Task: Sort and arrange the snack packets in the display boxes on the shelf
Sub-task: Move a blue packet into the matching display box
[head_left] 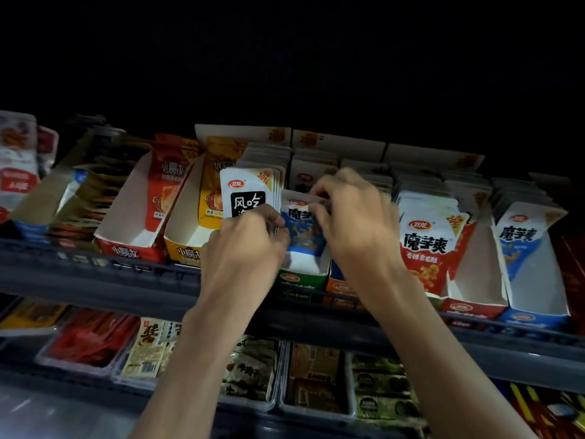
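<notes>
Both hands are raised side by side at mid-frame, nearly touching. At the left, a red box and a yellow box stand with bare cardboard floors in front of their packets. The left hand grips a fanned stack of white packets, held upright and hiding the box beneath it. Just beside it, the right hand, wrist bent and fingers curled, pinches the top edge of a blue packet that stands in the green box, with white floor free before it. Farther right, a red packet leans forward, and beyond it a blue box sits half full. The dark shelf rail borders every box front, and trays lie on the shelf below.
</notes>
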A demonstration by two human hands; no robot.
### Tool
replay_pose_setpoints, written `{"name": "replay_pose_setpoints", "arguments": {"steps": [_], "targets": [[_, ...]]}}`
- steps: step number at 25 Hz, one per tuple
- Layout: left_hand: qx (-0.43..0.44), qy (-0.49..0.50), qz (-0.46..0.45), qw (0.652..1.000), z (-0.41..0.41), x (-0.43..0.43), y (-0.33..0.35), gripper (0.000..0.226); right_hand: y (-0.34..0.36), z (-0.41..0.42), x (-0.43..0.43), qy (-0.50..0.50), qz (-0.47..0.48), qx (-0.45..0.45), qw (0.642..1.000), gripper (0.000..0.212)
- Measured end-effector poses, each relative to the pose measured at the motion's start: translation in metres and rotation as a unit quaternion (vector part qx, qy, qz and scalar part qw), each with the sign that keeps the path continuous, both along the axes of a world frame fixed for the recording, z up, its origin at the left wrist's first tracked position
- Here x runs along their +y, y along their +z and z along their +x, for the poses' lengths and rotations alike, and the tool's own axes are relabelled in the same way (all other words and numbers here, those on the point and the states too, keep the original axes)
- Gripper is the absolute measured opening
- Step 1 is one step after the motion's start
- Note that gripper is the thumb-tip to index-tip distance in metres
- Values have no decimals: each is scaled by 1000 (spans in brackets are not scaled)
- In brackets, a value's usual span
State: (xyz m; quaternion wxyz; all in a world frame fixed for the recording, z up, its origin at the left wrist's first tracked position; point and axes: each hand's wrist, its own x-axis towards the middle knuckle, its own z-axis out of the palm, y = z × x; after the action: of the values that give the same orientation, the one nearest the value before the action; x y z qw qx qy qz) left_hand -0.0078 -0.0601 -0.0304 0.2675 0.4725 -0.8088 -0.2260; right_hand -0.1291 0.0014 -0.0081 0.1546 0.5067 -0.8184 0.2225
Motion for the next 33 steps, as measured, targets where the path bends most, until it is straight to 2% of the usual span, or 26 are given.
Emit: {"name": "replay_pose_setpoints", "arguments": {"steps": [3, 6, 8, 10, 13, 15, 17, 23, 28, 33], "targets": [[37, -1, -31, 999, -1, -5, -5, 20, -6, -6, 2, 21, -35, -49, 998, 15], [94, -24, -36, 995, -2, -6, -4, 36, -1, -6, 12, 69, -192, -109, 973, 12], [151, -57, -3, 987, -3, -5, -1, 27, 12, -8, 22, 99, -290, -169, 937, 12], [247, -123, 65, 959, -6, -2, 4, 3, 23, -11, 31, 108, -344, -220, 906, 17], [330, -220, 155, 905, -8, 8, 12, 19, 30, -19, 43, 133, -366, -353, 851, 24], [334, -274, 170, 886, -10, 17, 16, 22, 31, -24, 51, 152, -328, -466, 807, 22], [316, -316, 168, 879, -13, 27, 19, 27, 31, -29, 58, 160, -289, -520, 788, 20], [282, -379, 147, 869, -26, 36, 13, 45, 34, -41, 86, 152, -253, -546, 784, 19], [275, -392, 143, 866, -43, 48, 10, 43, 36, -52, 107, 152, -257, -548, 782, 19], [255, -370, 111, 886, -65, 65, 5, 37, 38, -66, 128, 132, -255, -500, 817, 15]]}}
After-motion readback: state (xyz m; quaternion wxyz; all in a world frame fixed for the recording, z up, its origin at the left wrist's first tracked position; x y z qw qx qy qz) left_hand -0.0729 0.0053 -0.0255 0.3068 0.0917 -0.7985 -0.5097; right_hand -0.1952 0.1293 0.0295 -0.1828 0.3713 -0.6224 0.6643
